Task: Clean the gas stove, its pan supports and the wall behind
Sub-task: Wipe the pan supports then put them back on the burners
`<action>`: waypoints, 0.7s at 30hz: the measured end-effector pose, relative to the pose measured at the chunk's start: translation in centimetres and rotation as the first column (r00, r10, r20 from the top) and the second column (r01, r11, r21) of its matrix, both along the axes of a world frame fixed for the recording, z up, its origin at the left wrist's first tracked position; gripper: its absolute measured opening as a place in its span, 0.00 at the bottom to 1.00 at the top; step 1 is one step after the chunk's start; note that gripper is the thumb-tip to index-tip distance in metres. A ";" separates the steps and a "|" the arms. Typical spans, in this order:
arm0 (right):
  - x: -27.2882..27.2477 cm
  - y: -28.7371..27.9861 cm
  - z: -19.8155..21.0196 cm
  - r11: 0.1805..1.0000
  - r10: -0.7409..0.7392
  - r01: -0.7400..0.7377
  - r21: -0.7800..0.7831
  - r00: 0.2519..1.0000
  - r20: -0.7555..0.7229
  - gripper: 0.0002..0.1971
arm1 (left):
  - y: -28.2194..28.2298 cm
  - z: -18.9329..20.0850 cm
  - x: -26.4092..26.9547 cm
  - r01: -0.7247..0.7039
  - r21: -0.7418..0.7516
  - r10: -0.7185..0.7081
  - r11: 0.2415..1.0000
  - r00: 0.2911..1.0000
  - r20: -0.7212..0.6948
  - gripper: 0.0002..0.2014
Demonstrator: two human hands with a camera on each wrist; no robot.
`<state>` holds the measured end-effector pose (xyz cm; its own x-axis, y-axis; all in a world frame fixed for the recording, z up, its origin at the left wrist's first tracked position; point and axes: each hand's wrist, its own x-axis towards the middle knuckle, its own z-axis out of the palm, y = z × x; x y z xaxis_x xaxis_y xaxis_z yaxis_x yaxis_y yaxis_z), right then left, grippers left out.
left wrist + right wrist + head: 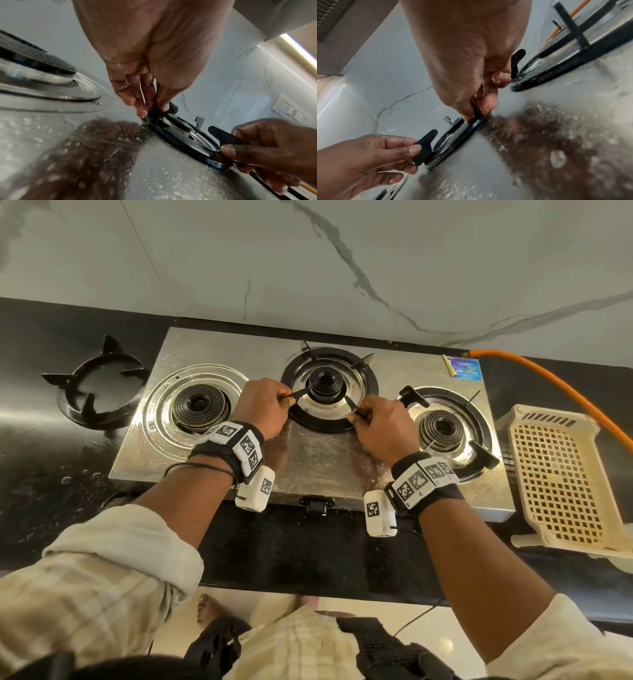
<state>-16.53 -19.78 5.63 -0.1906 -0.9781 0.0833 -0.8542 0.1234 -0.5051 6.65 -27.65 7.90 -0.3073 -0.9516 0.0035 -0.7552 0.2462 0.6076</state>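
Looking down from the head cam, a steel three-burner stove (308,453) sits on a black surface (41,419) that's speckled with water drops, backed right up against a white marble-look wall (342,261) with grey veins. Both hands are on the middle support (329,422): left hand (262,409) pinches its left prong, right hand (383,422) pinches the front-right prong, and the ring sits around the middle burner. The left burner (198,405) is bare, and its support (97,392) lies off the stove on the surface to the left. The right support (479,419) is on its burner. An orange hose (548,385) runs off behind the stove, and a cream basket (558,474) lies just beside the stove's right end. Pale floor tiles show at the bottom.

Left wrist cam: fingers (142,108) and thumb clamped on a black prong right at the ring's (185,146) edge. The stove top is wet and beaded. The right hand (274,148) grips another prong. Behind them is the wall, with a switch plate (291,109) and a lit strip higher up.

Right wrist cam: fingers (488,102) pinching the prong where it meets the ring. The left hand (368,155) holds its prong between thumb and fingers. The right support (573,47) stands close by, with the veined wall behind and a vent grille top left.
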 end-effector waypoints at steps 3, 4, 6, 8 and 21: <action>0.3 0.1 0.1 1.000 -0.002 0.002 0.008 1.000 -0.026 0.08 | -0.1 0.1 0.0 0.004 0.005 -0.004 1.000 1.000 0.001 0.09; 0.3 0.1 0.0 1.000 -0.007 0.007 0.010 1.000 -0.026 0.08 | -0.2 0.1 0.0 0.005 0.013 -0.005 1.000 1.000 0.002 0.09; 0.2 0.0 0.1 1.000 -0.009 0.009 0.015 1.000 -0.005 0.08 | -0.4 0.1 0.0 0.006 0.020 -0.006 1.000 1.000 0.001 0.09; 0.1 -0.4 0.3 1.000 -0.005 0.004 0.017 1.000 0.010 0.07 | -0.4 0.1 0.0 0.007 0.018 -0.007 1.000 1.000 0.006 0.09; 0.1 -0.7 -0.1 0.996 -0.066 0.066 0.061 0.998 0.010 0.09 | -0.7 -0.3 0.1 -0.009 0.007 0.009 1.000 0.999 0.037 0.09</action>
